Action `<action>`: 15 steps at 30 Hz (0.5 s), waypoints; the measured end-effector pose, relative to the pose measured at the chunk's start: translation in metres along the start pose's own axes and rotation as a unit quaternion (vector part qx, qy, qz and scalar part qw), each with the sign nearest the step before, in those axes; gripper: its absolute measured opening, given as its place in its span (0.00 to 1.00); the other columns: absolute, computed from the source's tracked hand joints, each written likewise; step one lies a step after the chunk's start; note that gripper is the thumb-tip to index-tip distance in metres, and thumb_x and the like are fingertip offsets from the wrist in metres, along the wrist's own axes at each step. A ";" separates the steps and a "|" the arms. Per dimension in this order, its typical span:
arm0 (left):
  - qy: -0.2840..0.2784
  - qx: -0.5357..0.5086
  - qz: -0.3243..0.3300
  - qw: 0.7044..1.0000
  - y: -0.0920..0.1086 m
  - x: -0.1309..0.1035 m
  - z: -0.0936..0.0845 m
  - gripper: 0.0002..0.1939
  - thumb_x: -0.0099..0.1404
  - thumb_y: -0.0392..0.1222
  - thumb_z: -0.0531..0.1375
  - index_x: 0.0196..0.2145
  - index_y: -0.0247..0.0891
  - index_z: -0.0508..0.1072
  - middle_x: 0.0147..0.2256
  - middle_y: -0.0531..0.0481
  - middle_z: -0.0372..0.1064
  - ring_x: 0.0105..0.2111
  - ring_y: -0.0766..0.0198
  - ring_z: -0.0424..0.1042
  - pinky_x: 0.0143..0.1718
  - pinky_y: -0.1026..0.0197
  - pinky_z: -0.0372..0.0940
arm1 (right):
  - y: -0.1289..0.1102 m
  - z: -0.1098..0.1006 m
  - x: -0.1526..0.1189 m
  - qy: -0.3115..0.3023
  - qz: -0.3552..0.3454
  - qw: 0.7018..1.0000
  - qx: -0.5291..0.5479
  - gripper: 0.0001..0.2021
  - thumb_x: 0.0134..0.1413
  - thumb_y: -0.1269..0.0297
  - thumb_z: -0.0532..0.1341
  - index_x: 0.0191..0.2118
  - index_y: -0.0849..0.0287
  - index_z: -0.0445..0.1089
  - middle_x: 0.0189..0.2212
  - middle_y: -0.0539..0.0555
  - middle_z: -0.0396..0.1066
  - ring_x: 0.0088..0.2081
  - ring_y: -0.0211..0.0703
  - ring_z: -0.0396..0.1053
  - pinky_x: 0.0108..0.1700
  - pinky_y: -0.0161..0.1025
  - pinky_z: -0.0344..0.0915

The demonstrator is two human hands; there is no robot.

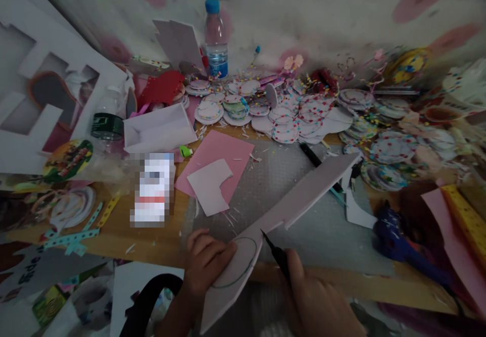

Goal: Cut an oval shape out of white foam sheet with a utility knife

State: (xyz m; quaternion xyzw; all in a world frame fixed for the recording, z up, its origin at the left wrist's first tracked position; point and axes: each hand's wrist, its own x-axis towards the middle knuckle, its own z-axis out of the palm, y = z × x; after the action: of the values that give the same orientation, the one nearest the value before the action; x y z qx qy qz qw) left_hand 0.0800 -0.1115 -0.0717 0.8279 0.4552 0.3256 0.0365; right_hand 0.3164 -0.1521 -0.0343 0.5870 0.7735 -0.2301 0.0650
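A long white foam board (pixel 304 195) slants across the cutting mat (pixel 277 167), its near end jutting over the table's front edge. A green oval outline (pixel 246 256) is drawn on that near end. My left hand (pixel 208 261) grips the board's left edge, fingers closed over it beside the oval. In my right hand (pixel 319 296) is a black craft knife (pixel 280 257), its thin pointed tip at the board's right edge, just below a notch. Whether the tip touches the foam I cannot tell. Beyond the left hand, a white foam offcut (pixel 208 185) lies partly on a pink sheet (pixel 235 149).
A phone (pixel 154 190) with a blurred screen lies left. Stacks of decorated foam discs (pixel 284 119) line the back, with a water bottle (pixel 216 43) behind. A white box (pixel 159 129) stands back left. A blue glue gun (pixel 395 235) lies right, near a black cutter (pixel 311 154).
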 end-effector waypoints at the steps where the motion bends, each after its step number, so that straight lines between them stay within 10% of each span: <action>1: 0.007 0.002 0.001 1.000 0.002 0.002 -0.001 0.11 0.68 0.33 0.55 0.40 0.46 0.76 0.24 0.58 0.73 0.27 0.67 0.67 0.48 0.54 0.59 | -0.001 0.000 -0.001 -0.017 0.009 1.000 -0.010 0.15 0.54 0.79 0.50 0.46 0.58 0.59 0.24 0.51 0.77 0.21 0.47 0.76 0.17 0.34 0.56; 15: 0.027 0.004 0.009 1.000 0.005 0.007 0.000 0.09 0.69 0.32 0.55 0.37 0.40 0.75 0.23 0.58 0.72 0.26 0.69 0.66 0.45 0.57 0.60 | -0.014 -0.013 0.012 -0.086 0.046 0.994 -0.045 0.22 0.49 0.84 0.50 0.51 0.68 0.63 0.28 0.58 0.78 0.27 0.52 0.78 0.24 0.39 0.69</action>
State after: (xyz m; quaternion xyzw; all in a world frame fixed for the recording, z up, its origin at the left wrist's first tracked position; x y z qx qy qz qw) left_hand 0.0856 -0.1091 -0.0665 0.8229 0.4501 0.3463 0.0185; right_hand 0.3015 -0.1386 -0.0237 0.5965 0.7467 -0.2416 0.1681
